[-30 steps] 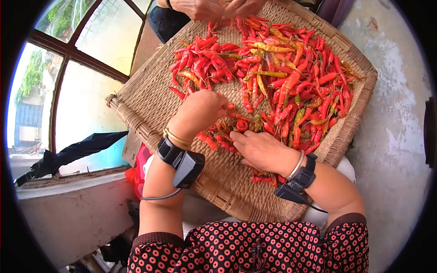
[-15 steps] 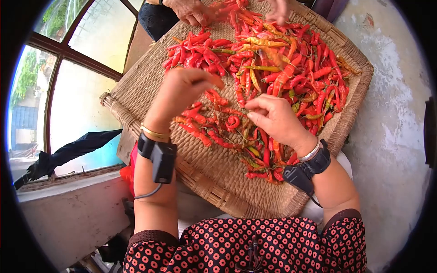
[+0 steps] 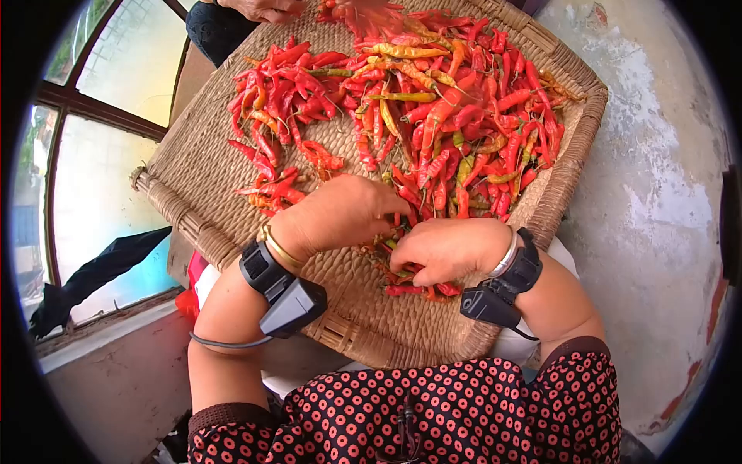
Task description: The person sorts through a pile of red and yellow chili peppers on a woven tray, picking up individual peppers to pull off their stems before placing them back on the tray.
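A big woven tray [image 3: 193, 174] rests on my lap, heaped with red, orange and yellow-green chillies [image 3: 433, 100]. My left hand [image 3: 340, 213] and my right hand [image 3: 444, 247] are both down on the near pile of chillies [image 3: 413, 286], fingers curled into it and close together. Each hand's fingers are closed among the chillies; what exactly each pinches is hidden under the hands. Both wrists carry black strapped devices and bangles.
Another person's hands [image 3: 267, 8] work the far edge of the tray. A window [image 3: 100, 116] is on the left, with a dark folded umbrella [image 3: 100, 271] on its sill. A rough concrete floor [image 3: 657, 193] lies to the right.
Both my hands came down from above the tray and closer to me, onto the near pile of chillies. The view shifted, so the tray sits further left and up.
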Motion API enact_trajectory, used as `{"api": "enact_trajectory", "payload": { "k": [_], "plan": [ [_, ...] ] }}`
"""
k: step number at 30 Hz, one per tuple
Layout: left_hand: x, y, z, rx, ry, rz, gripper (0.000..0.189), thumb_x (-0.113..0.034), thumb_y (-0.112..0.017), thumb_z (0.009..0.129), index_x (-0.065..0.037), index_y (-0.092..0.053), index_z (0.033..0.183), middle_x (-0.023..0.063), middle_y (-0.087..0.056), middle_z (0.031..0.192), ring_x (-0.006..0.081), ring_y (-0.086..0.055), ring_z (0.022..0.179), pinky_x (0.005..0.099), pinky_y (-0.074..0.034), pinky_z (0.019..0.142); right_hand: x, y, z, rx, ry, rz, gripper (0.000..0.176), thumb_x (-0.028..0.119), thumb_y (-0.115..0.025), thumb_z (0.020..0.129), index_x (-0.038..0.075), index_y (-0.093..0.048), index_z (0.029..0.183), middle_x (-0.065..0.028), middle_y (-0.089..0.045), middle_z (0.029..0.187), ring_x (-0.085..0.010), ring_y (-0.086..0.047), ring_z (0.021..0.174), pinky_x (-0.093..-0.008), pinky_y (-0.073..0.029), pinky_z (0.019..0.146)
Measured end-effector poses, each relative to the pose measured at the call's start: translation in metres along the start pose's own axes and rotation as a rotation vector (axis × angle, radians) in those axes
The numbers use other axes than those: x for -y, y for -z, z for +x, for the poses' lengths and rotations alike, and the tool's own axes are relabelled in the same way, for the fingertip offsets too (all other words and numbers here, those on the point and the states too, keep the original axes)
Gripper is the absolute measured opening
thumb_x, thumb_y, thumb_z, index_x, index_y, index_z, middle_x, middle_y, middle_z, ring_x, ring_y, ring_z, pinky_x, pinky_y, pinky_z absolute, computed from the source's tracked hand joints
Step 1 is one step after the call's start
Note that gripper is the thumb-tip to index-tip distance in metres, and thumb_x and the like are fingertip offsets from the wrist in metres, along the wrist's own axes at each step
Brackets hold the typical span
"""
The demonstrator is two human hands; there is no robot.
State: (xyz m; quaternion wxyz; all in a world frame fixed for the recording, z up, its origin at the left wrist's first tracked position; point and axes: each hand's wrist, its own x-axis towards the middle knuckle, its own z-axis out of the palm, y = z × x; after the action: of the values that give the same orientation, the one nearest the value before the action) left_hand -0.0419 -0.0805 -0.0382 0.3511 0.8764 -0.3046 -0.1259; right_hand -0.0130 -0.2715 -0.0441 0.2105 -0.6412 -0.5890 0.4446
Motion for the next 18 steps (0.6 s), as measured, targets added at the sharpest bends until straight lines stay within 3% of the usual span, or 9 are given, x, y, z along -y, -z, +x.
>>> {"api": "enact_trajectory", "payload": {
  "k": [1, 3, 10, 14, 16, 17, 18],
  "plan": [
    [-0.002, -0.003, 0.000, 0.083, 0.021, 0.012, 0.027, -0.008, -0.061, 0.071, -0.005, -0.062, 0.097, 0.0137, -0.061, 0.082, 0.0320, -0.060, 0.075, 0.0387, -0.048, 0.068, 0.000, 0.000, 0.001, 0.004, -0.003, 0.004, 0.024, 0.016, -0.056, 0.071, 0.001, -0.059, 0.089, -0.0169, -0.061, 0.079, -0.0354, -0.059, 0.078, -0.0434, -0.045, 0.067],
    [-0.003, -0.004, 0.000, 0.172, 0.037, 0.019, 0.026, -0.011, -0.059, 0.072, -0.007, -0.062, 0.098, 0.0133, -0.061, 0.082, 0.0324, -0.059, 0.076, 0.0396, -0.048, 0.069, 0.003, 0.002, 0.004, 0.128, -0.213, -0.063, 0.022, 0.016, -0.054, 0.072, 0.002, -0.059, 0.088, -0.0165, -0.062, 0.080, -0.0354, -0.059, 0.078, -0.0440, -0.045, 0.068],
    [-0.004, -0.001, -0.004, 0.389, 0.177, 0.196, 0.023, -0.021, -0.055, 0.078, -0.014, -0.066, 0.097, 0.0148, -0.062, 0.075, 0.0330, -0.060, 0.070, 0.0423, -0.048, 0.065, -0.004, 0.004, 0.009, 0.195, -0.245, 0.045, 0.021, 0.015, -0.051, 0.073, 0.003, -0.063, 0.086, -0.0158, -0.064, 0.086, -0.0321, -0.060, 0.082, -0.0399, -0.047, 0.073],
    [-0.001, -0.003, -0.007, 0.332, 0.203, 0.163, 0.022, -0.022, -0.055, 0.078, -0.014, -0.066, 0.096, 0.0150, -0.062, 0.075, 0.0334, -0.060, 0.070, 0.0424, -0.048, 0.066, -0.008, 0.000, 0.008, 0.206, -0.214, 0.028, 0.022, 0.015, -0.052, 0.073, 0.004, -0.063, 0.088, -0.0146, -0.064, 0.084, -0.0307, -0.061, 0.078, -0.0386, -0.047, 0.070],
    [-0.003, 0.001, -0.006, 0.277, 0.156, 0.144, 0.021, -0.018, -0.055, 0.077, -0.010, -0.065, 0.094, 0.0165, -0.062, 0.076, 0.0339, -0.060, 0.071, 0.0400, -0.048, 0.066, -0.002, 0.013, 0.003, 0.102, -0.141, 0.149, 0.023, 0.016, -0.052, 0.076, 0.002, -0.060, 0.092, -0.0131, -0.063, 0.078, -0.0264, -0.061, 0.071, -0.0363, -0.047, 0.065],
    [-0.002, 0.001, -0.006, 0.277, 0.158, 0.143, 0.021, -0.018, -0.055, 0.077, -0.010, -0.065, 0.094, 0.0165, -0.062, 0.076, 0.0339, -0.060, 0.071, 0.0400, -0.048, 0.066, -0.002, 0.018, 0.001, -0.001, -0.068, 0.200, 0.020, 0.014, -0.054, 0.078, 0.001, -0.060, 0.092, -0.0095, -0.063, 0.074, -0.0182, -0.060, 0.065, -0.0314, -0.047, 0.062],
    [0.001, 0.002, -0.005, 0.192, 0.148, 0.050, 0.020, -0.014, -0.056, 0.076, -0.007, -0.065, 0.093, 0.0173, -0.062, 0.078, 0.0340, -0.060, 0.073, 0.0388, -0.048, 0.067, 0.003, 0.024, -0.001, -0.072, -0.122, 0.392, 0.019, 0.014, -0.055, 0.079, 0.000, -0.060, 0.091, -0.0086, -0.063, 0.074, -0.0166, -0.060, 0.063, -0.0300, -0.048, 0.060]
  ]
}}
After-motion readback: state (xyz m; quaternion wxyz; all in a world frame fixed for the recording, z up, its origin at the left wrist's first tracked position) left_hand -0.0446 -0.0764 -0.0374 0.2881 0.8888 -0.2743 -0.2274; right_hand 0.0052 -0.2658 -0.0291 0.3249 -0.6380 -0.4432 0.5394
